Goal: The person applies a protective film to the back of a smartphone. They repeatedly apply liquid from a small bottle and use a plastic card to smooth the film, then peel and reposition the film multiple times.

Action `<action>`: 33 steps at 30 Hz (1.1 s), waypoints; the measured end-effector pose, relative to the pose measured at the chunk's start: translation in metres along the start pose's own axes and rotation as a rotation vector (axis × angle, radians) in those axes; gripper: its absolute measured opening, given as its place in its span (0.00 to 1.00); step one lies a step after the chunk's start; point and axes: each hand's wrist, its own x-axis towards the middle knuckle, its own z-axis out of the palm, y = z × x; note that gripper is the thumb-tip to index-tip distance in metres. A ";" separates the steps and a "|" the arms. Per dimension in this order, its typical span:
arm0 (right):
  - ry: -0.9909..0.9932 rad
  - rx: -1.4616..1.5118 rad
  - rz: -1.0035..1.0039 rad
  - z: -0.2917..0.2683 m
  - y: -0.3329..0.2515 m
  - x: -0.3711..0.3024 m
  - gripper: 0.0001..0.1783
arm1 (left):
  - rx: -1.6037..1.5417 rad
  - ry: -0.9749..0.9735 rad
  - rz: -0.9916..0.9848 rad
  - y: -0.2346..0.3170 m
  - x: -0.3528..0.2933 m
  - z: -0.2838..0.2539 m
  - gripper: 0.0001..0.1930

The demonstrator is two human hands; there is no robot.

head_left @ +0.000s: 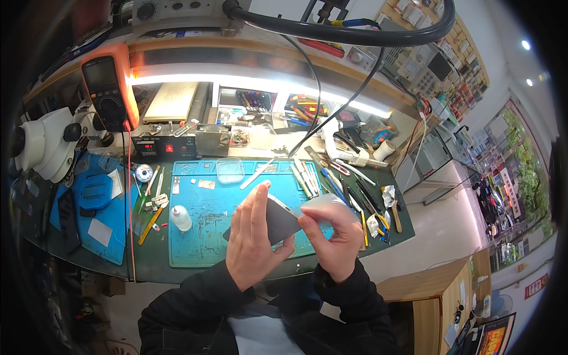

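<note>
My left hand (251, 239) is wrapped round a dark grey flat device (282, 222) that looks like a phone, tilted, with a light edge along its top. At the right end of this device, my right hand (338, 245) is closed, thumb against fingers, on a translucent, pale sheet (332, 206). The sheet is blurred, and I cannot tell whether it is a film or a clear case. Beneath both hands lies a blue work mat (204, 236). A white squeeze bottle (181, 218) stands on its left part, and a clear plastic box (229, 170) sits at its far edge.
Pens, tweezers and pliers crowd the bench right of the mat, near a brush (396, 216). An orange multimeter (109, 89) and a white microscope (47, 145) stand at the left. A black flexible arm (355, 36) arches overhead. A wooden cabinet (426, 278) is at lower right.
</note>
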 end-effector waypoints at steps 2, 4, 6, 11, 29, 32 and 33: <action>0.008 0.027 0.018 0.002 0.003 -0.002 0.10 | -0.001 -0.006 0.000 0.000 0.000 0.000 0.56; -0.010 0.026 0.026 0.002 0.005 0.001 0.10 | -0.005 -0.009 0.002 -0.001 0.000 0.000 0.56; -0.042 0.059 0.044 0.000 0.008 0.001 0.10 | 0.005 -0.016 0.010 -0.002 0.000 0.000 0.58; -0.070 0.156 0.068 -0.001 0.014 0.000 0.10 | 0.013 -0.010 0.023 -0.001 0.002 0.002 0.58; 0.034 0.149 0.101 0.008 0.014 0.003 0.09 | 0.041 -0.030 0.056 0.000 0.001 0.006 0.58; 0.026 0.129 0.092 0.007 0.013 0.004 0.09 | 0.036 -0.032 0.055 0.001 0.002 0.007 0.58; 0.026 0.121 0.090 0.007 0.014 0.004 0.09 | 0.039 -0.028 0.059 0.000 0.002 0.008 0.58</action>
